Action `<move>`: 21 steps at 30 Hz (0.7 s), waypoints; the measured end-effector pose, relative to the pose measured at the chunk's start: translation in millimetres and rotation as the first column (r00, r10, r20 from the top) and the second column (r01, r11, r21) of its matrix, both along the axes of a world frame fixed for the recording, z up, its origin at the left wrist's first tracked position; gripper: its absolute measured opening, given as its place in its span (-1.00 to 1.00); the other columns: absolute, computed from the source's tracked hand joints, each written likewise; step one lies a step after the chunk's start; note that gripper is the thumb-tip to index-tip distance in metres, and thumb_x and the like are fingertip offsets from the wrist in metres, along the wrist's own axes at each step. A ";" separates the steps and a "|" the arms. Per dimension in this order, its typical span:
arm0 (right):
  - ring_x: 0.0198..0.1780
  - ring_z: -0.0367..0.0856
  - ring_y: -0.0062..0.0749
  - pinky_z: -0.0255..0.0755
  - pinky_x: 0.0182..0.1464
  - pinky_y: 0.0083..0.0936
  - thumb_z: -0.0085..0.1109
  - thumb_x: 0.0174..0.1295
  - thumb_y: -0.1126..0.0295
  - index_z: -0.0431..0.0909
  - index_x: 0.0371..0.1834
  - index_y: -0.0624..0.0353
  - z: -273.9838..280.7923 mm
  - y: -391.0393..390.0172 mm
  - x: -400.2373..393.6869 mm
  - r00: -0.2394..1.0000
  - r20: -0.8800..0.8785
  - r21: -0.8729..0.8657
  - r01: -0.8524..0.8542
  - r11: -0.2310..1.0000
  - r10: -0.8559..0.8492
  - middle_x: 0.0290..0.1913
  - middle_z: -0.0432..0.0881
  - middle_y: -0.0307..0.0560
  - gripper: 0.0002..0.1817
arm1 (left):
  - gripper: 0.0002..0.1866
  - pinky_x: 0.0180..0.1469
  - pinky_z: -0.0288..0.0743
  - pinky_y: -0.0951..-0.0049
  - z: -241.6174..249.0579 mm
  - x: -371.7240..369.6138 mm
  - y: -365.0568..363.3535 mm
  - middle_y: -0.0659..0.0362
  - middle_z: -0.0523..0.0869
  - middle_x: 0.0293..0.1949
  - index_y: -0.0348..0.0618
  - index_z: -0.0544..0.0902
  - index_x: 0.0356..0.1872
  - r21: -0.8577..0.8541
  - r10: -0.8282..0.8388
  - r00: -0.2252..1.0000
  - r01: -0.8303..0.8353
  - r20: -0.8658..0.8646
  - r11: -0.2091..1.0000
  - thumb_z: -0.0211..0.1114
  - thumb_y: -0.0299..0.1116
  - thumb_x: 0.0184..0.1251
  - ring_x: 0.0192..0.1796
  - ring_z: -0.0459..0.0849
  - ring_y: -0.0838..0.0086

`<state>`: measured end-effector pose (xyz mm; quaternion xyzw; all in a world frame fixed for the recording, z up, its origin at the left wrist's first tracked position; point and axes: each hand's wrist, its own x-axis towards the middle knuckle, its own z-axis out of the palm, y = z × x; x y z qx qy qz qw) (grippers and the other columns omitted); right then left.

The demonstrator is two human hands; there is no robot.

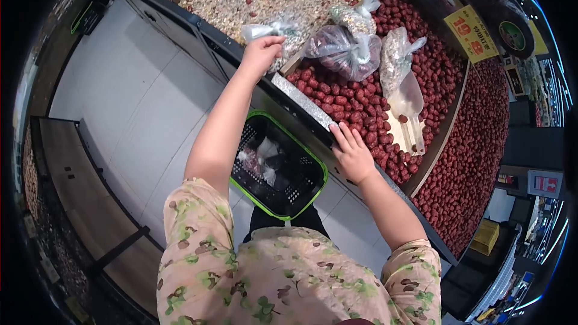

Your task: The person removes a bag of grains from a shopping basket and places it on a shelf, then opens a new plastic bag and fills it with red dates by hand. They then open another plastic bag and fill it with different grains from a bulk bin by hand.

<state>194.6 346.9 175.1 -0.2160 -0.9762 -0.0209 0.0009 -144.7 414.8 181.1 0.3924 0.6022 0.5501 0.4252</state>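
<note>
My left hand [263, 54] is at the front edge of the grain bin, its fingers closed beside a tied clear bag [292, 35] of mixed grain; whether they grip the plastic is hard to make out. My right hand [352, 150] rests with fingers spread on the silver front edge of the red date bin [337, 99]. On the dates lie a knotted bag of dark red contents [343, 54], a bag of pale grain [394, 60] and a clear scoop [407, 102]. Another grain bag [355, 19] lies behind the dark one.
A black basket with a green rim [322, 168] stands below the bin edge, with small bags inside. A yellow price sign [471, 33] stands at the back right. A brown wooden shelf [78, 186] is at the left, across the tiled floor [132, 84].
</note>
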 end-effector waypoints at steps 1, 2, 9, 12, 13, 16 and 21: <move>0.40 0.05 -0.15 0.02 0.35 -0.19 0.08 -0.05 0.32 0.56 -0.30 0.14 5.4 -1.2 -3.1 1.000 0.012 -0.037 0.024 0.999 -0.023 0.39 0.11 -0.08 -0.76 | -0.69 -0.28 0.42 0.64 2.6 4.9 -15.3 0.25 0.66 -0.19 -0.24 0.57 0.01 -0.003 0.018 0.998 -0.018 0.058 1.000 0.15 -0.42 0.24 -0.27 0.60 0.63; 0.41 0.05 -0.16 0.02 0.35 -0.18 0.06 -0.03 0.32 0.55 -0.32 0.14 1.8 -0.8 -3.0 1.000 0.002 -0.017 0.021 1.000 -0.021 0.39 0.11 -0.08 -0.78 | -0.71 -0.28 0.43 0.64 -1.8 6.0 -29.9 0.22 0.66 -0.16 -0.24 0.58 -0.01 0.032 0.077 0.996 -0.079 0.049 0.996 0.14 -0.42 0.26 -0.25 0.61 0.62; 0.40 0.06 -0.14 0.00 0.36 -0.20 0.19 -0.19 0.38 0.58 -0.27 0.08 -6.9 2.6 -2.6 0.999 0.034 -0.009 0.025 1.000 -0.025 0.38 0.13 -0.03 -0.69 | -0.79 -0.38 0.39 0.68 -163.5 -8.5 -199.7 0.20 0.67 -0.29 -0.18 0.59 -0.11 -0.411 0.671 0.704 -0.554 0.233 0.724 0.11 -0.42 0.27 -0.39 0.59 0.61; 0.42 0.02 -0.15 -0.01 0.36 -0.17 0.15 -0.09 0.36 0.54 -0.34 0.10 0.3 -0.9 -8.9 0.998 0.035 -0.083 0.063 0.995 -0.060 0.41 0.07 -0.07 -0.80 | -0.82 -0.51 0.34 0.56 -255.6 1.6 -308.2 0.25 0.64 -0.38 -0.11 0.59 -0.20 -0.778 0.746 0.665 -0.447 0.042 0.442 0.12 -0.33 0.22 -0.47 0.58 0.57; 0.42 0.03 -0.14 -0.01 0.36 -0.17 0.15 -0.10 0.35 0.54 -0.34 0.10 -2.2 -0.3 -8.2 0.997 0.056 -0.048 0.055 0.997 -0.052 0.41 0.07 -0.06 -0.79 | -0.80 -0.46 0.35 0.48 -275.9 7.7 -343.2 0.23 0.64 -0.35 -0.12 0.57 -0.18 -0.841 0.730 0.684 -0.393 0.004 0.372 0.12 -0.34 0.20 -0.45 0.59 0.53; 0.42 0.04 -0.14 0.01 0.34 -0.15 0.13 -0.11 0.35 0.56 -0.32 0.12 -6.0 -1.1 -11.5 0.996 0.058 -0.018 0.065 0.998 -0.064 0.40 0.09 -0.03 -0.77 | -0.75 -0.37 0.37 0.34 -307.3 20.9 -394.7 0.20 0.63 -0.30 -0.12 0.54 -0.13 -0.932 0.756 0.654 -0.291 -0.031 0.214 0.09 -0.34 0.17 -0.38 0.61 0.44; 0.41 0.05 -0.05 -0.04 0.35 -0.14 0.14 -0.12 0.35 0.59 -0.24 0.10 -13.3 -1.0 -11.1 0.996 0.083 0.033 0.035 0.999 -0.038 0.38 0.11 0.07 -0.70 | -0.64 -0.06 0.35 0.18 -334.8 19.5 -396.0 0.15 0.62 -0.15 -0.15 0.45 0.04 -0.963 0.814 0.575 -0.158 0.088 0.217 0.07 -0.30 0.21 -0.11 0.60 0.32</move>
